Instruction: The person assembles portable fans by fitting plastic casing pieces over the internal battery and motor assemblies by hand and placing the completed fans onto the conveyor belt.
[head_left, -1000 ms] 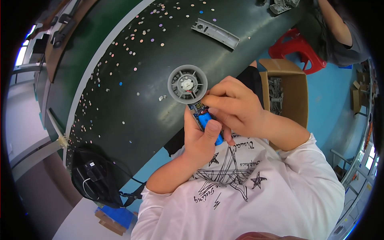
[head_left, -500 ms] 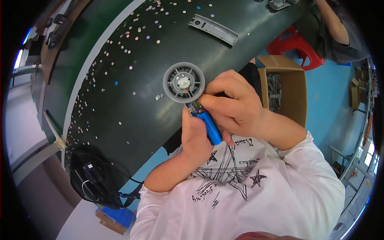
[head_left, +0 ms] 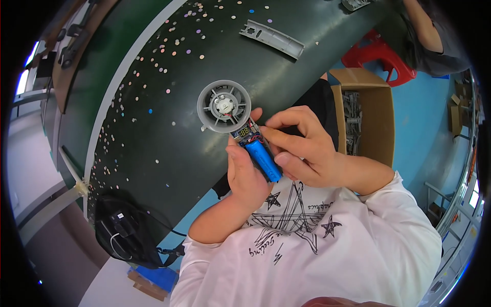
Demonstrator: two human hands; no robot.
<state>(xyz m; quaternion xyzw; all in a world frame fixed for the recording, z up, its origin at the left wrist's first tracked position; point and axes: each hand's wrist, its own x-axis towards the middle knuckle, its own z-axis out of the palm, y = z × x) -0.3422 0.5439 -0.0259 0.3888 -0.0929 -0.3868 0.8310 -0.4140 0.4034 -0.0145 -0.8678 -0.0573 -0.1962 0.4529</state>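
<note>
A partly assembled handheld fan is in front of my chest: a grey round fan housing (head_left: 205,95) with a white motor at its centre, a small circuit board (head_left: 244,133) with a digit display, and a blue cylindrical battery (head_left: 263,161). My left hand (head_left: 246,171) grips it from the left and beneath, and a fingertip shows past the housing's right side. On the other side my right hand (head_left: 309,148) is curled, its index fingertip against the board's edge by thin red wires and its thumb beside the battery. What lies under the fingertips is hidden.
A grey half-shell casing (head_left: 272,39) lies on the dark green table (head_left: 169,143), with many small round dots scattered leftward. At right stands an open cardboard box (head_left: 381,123) of grey parts, near a red stool (head_left: 378,53) and another person's arm (head_left: 424,25). A black bag (head_left: 123,230) sits lower left.
The fan has shifted slightly left and turned, so more of the board, wires and battery shows. My right fingers have drawn back a little from the housing and moved lower.
</note>
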